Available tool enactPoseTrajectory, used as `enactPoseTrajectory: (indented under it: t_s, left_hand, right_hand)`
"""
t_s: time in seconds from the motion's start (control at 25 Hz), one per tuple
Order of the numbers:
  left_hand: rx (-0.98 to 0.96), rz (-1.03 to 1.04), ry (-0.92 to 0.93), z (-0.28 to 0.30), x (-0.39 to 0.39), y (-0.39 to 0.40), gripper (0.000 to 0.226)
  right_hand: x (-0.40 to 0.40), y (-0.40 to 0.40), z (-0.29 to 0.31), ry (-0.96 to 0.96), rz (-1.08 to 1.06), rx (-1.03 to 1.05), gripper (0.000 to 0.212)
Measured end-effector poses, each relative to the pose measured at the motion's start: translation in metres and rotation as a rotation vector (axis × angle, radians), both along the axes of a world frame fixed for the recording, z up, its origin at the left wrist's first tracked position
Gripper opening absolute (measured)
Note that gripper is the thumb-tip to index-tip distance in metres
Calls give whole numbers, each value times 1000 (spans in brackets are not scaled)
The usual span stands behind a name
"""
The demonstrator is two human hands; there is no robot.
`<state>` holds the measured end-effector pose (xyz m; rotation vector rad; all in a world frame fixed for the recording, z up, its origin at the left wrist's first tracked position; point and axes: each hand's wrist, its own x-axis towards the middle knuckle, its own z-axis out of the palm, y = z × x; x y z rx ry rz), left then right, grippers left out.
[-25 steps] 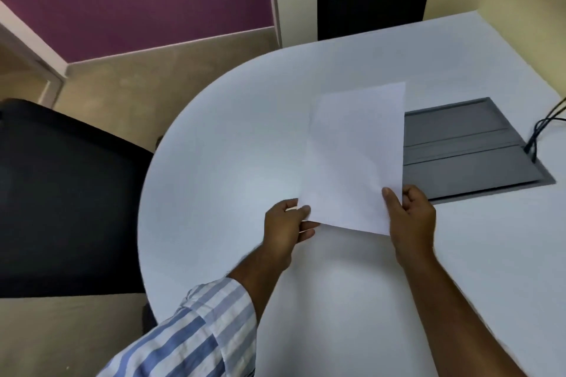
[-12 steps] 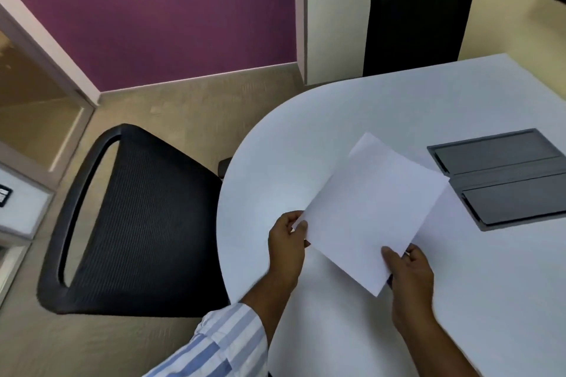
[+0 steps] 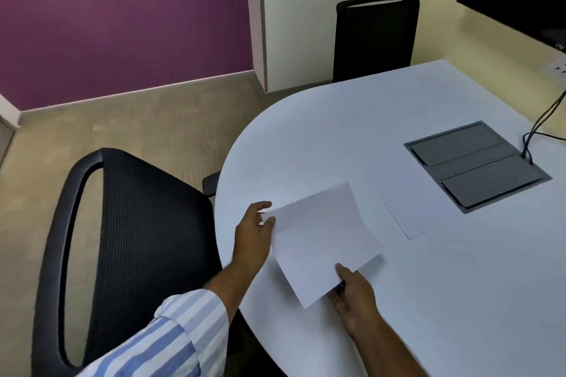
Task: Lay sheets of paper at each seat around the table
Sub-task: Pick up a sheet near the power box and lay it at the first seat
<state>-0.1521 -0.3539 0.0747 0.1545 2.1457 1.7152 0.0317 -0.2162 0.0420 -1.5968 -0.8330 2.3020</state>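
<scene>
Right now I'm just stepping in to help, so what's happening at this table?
A person holds a sheet of paper with both hands, the left hand at one edge and the right hand at its near corner, over the white table by the black chair. Another sheet already lies flat beside the grey panel.

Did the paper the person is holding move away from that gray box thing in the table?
Yes. The held sheet overlapped the gray box before; now it sits apart from it, nearer the table's curved edge by the near chair.
</scene>
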Motion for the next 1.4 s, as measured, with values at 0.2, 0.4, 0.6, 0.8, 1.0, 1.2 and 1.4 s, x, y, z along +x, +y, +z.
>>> enactPoseTrajectory:
  t_s: [0.2, 0.4, 0.6, 0.8, 1.0, 1.2, 1.4]
  left_hand:
    - [-54, 75, -58, -40, -40, 5, 29]
    - [-98, 131, -99, -83, -73, 7, 26]
    - [-67, 144, -213, -99, -96, 9, 39]
    - [-78, 45, -225, -120, -90, -8, 73]
    - [-588, -395, 381, -131, -67, -14, 77]
    - [-817, -697, 490, -140, -53, -15, 85]
    - [-825, -725, 521, -141, -61, -20, 85]
  right_hand:
    - [-31, -1, -17, -103, 68, 109, 27]
    - [-65, 4, -51, -180, 62, 190, 34]
    - [-93, 2, -74, -254, 14, 226, 44]
    - [-108, -6, -88, -304, 10, 230, 43]
    - [-112, 4, -81, -314, 59, 172, 37]
    - [-91, 8, -58, -648, 339, 677, 37]
    - [-81, 51, -76, -666, 624, 1316, 31]
